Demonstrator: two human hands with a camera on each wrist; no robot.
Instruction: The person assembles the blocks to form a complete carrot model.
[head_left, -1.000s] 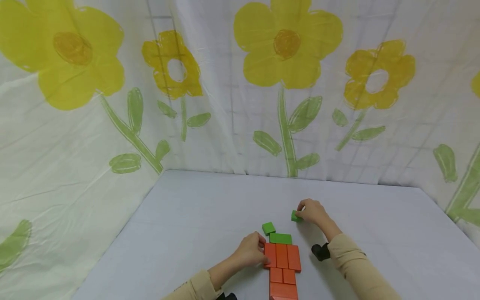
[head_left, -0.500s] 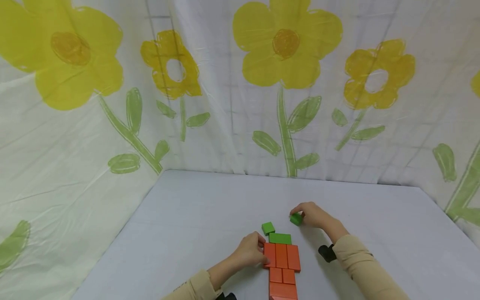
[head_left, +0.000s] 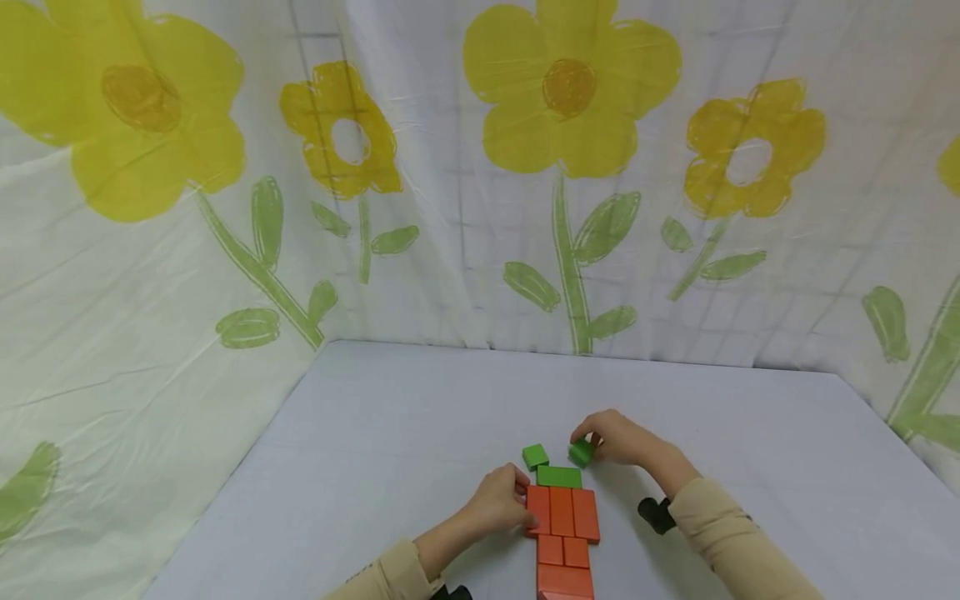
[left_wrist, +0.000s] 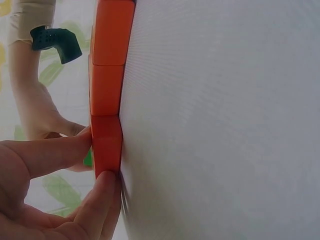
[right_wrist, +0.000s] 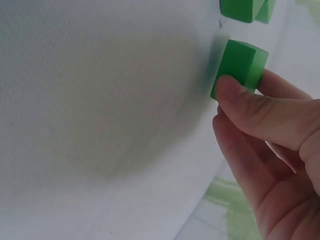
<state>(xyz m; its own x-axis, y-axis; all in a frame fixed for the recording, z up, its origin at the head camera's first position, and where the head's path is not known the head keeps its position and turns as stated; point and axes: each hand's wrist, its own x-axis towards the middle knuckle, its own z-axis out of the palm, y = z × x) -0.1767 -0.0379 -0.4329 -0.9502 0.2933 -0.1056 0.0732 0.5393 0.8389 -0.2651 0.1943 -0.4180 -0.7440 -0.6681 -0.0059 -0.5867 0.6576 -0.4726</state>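
My right hand pinches a small green block between thumb and fingers, just up and right of the flat green rectangular block. A second small green block lies turned at an angle by that rectangle's upper left corner. With thumb and fingers my left hand grips the leftmost red block of a row of three upright ones. In the left wrist view the thumb rests near the top of this red block and a fingertip meets its end.
Under the row of three lie two smaller orange blocks side by side, then a wider orange block and part of another at the bottom edge. The white table ends at a curtain with printed flowers.
My right hand has moved left and nearer with the small green block, tilting it on the way. It is now close to the green rectangle. My left hand has stayed put.
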